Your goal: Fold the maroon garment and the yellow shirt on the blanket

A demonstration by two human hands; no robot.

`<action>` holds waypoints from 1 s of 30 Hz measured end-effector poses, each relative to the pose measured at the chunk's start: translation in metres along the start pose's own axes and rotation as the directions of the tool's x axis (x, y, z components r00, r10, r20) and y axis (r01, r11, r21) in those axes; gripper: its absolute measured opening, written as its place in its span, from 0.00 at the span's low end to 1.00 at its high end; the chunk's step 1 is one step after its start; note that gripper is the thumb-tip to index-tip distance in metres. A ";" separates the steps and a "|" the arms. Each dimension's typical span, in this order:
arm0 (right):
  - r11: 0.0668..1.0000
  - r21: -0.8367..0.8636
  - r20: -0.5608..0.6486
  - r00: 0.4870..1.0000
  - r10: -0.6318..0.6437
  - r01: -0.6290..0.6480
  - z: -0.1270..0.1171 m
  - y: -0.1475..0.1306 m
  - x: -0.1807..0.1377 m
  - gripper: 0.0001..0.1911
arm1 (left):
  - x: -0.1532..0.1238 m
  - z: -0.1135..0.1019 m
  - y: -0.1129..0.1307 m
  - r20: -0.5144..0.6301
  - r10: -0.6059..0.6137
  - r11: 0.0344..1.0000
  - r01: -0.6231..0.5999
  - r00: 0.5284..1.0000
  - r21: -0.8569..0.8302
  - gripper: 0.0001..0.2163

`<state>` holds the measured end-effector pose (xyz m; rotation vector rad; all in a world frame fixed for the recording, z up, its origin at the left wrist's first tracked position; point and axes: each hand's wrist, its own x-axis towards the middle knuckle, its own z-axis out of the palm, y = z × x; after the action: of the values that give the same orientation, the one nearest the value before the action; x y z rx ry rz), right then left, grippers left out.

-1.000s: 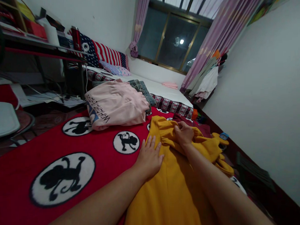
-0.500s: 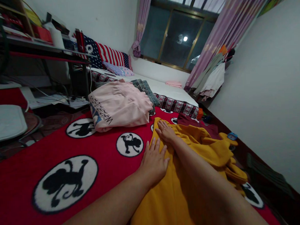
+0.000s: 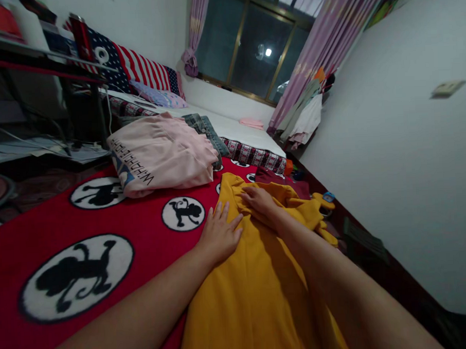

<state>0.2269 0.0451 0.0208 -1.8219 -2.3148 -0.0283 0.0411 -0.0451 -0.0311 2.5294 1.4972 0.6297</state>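
Note:
A mustard-yellow long garment (image 3: pixel 238 297) lies stretched out toward me over the red blanket (image 3: pixel 152 270). My left hand (image 3: pixel 221 234) rests flat near its left edge, fingers apart and pressed lightly on the cloth. Farther up, my right hand (image 3: pixel 260 201) has its fingers drawn together and bent over the yellow cloth, which is bunched around the fingertips. The thumb of that hand is hidden. Loose yellow folds spread to the right of it, partly behind my right forearm.
A folded pink sweatshirt (image 3: pixel 165 157) and folded jeans (image 3: pixel 206 132) lie at the blanket's far side. Maroon cloth (image 3: pixel 271 177) is beyond the yellow garment. A desk (image 3: pixel 58 69) stands left, a white-topped bed (image 3: pixel 231 125) behind, a wall (image 3: pixel 393 136) right.
My right hand has gone from lying flat with spread fingers to bent fingers, and cloth has gathered under it. The left hand stays flat. The whole view has swung rightward.

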 end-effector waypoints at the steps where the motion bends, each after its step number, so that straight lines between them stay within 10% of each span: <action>1: 0.998 -0.031 -0.056 0.997 0.050 -0.052 -0.011 0.014 -0.014 0.21 | -0.001 -0.001 0.001 0.002 0.001 1.000 -0.001 1.000 0.002 0.22; 9: 0.899 -0.304 -0.027 0.946 0.323 -0.316 -0.079 0.126 -0.110 0.26 | -0.002 -0.001 0.005 -0.038 0.018 0.998 -0.016 0.999 0.054 0.24; 13: 0.847 -0.377 -0.035 0.919 0.392 -0.376 -0.085 0.131 -0.134 0.21 | -0.002 0.000 0.003 -0.069 0.094 0.993 -0.089 0.993 0.073 0.23; 20: 0.914 -0.231 -0.425 0.879 0.214 -0.334 -0.113 0.123 -0.135 0.06 | 0.000 -0.002 0.001 -0.003 0.185 0.983 -0.185 0.983 0.023 0.22; 30: 0.948 -0.289 0.012 0.990 0.143 -0.133 -0.076 0.104 -0.129 0.21 | 0.000 -0.002 0.001 0.028 0.184 0.982 -0.185 0.982 0.027 0.23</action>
<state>0.3669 -0.0636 0.0632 -2.1319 -2.2973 -0.3354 0.0412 -0.0457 -0.0290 2.7094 1.2823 0.6013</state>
